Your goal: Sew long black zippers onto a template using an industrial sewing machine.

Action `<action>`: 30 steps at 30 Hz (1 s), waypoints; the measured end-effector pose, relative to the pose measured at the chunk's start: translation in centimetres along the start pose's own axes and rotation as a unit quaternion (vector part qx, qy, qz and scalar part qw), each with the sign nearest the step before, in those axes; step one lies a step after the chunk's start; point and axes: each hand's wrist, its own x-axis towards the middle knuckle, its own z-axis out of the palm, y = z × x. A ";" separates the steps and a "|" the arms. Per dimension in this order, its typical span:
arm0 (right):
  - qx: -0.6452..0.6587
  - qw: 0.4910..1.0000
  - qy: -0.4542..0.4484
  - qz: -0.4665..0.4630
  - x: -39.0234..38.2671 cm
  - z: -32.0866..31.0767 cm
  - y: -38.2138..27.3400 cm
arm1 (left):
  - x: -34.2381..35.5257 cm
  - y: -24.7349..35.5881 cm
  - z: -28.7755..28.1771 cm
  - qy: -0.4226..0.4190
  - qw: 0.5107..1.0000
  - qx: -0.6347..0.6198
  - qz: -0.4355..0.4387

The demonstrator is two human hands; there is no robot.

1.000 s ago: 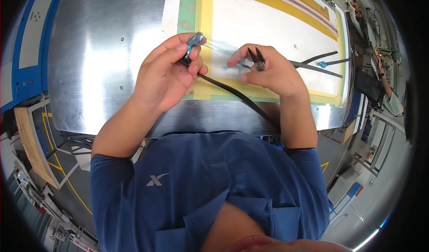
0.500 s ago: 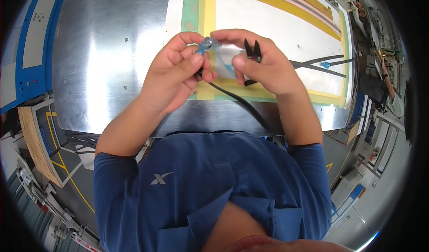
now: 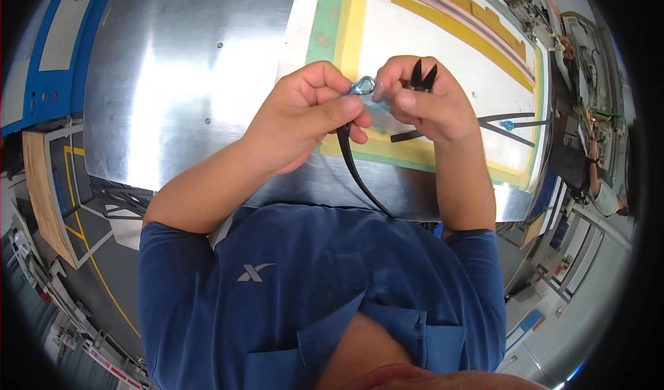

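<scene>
My left hand pinches a flat black strip just below its end, which is wrapped in shiny, clear blue film. From there the strip hangs down over the table's front edge toward my shirt. My right hand is closed around small snips with two black pointed blades that stick up, slightly apart. Its thumb and forefinger are at a loose flap of the film between the hands; whether they grip it is hard to see. The snips' handles are mostly hidden in the palm.
Right of my hands, more black strips lie crossed, one with a blue-wrapped piece. A white board edged with yellow and green tape sits on the metal table. Long mustard-yellow strips lie farther back. Another person is at far right.
Both hands have shifted right in the picture, as has the table. My right fingers have drawn back from the wrapped end, and the loose film shows wider between the hands.
</scene>
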 end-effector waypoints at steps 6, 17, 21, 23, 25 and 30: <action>-0.037 0.999 0.012 0.014 0.4 0.2 0.7 | -0.3 0.0 0.5 0.027 0.999 -0.029 0.024; -0.202 0.978 0.059 0.001 1.2 2.8 -2.0 | -1.6 0.3 2.5 0.015 0.992 0.100 -0.081; -0.194 0.979 0.056 0.034 1.1 3.9 -3.7 | -1.7 -0.1 2.3 0.036 0.990 0.122 -0.059; -0.204 0.976 0.068 0.027 1.0 4.2 -3.8 | -1.7 0.4 2.6 0.046 0.987 0.143 -0.060; -0.294 0.950 0.099 0.026 1.0 4.2 -3.7 | -1.9 0.5 2.7 0.057 0.983 0.164 -0.061; -0.262 0.962 0.050 0.062 1.4 3.7 -3.2 | -2.1 0.4 2.9 0.043 0.985 0.163 -0.033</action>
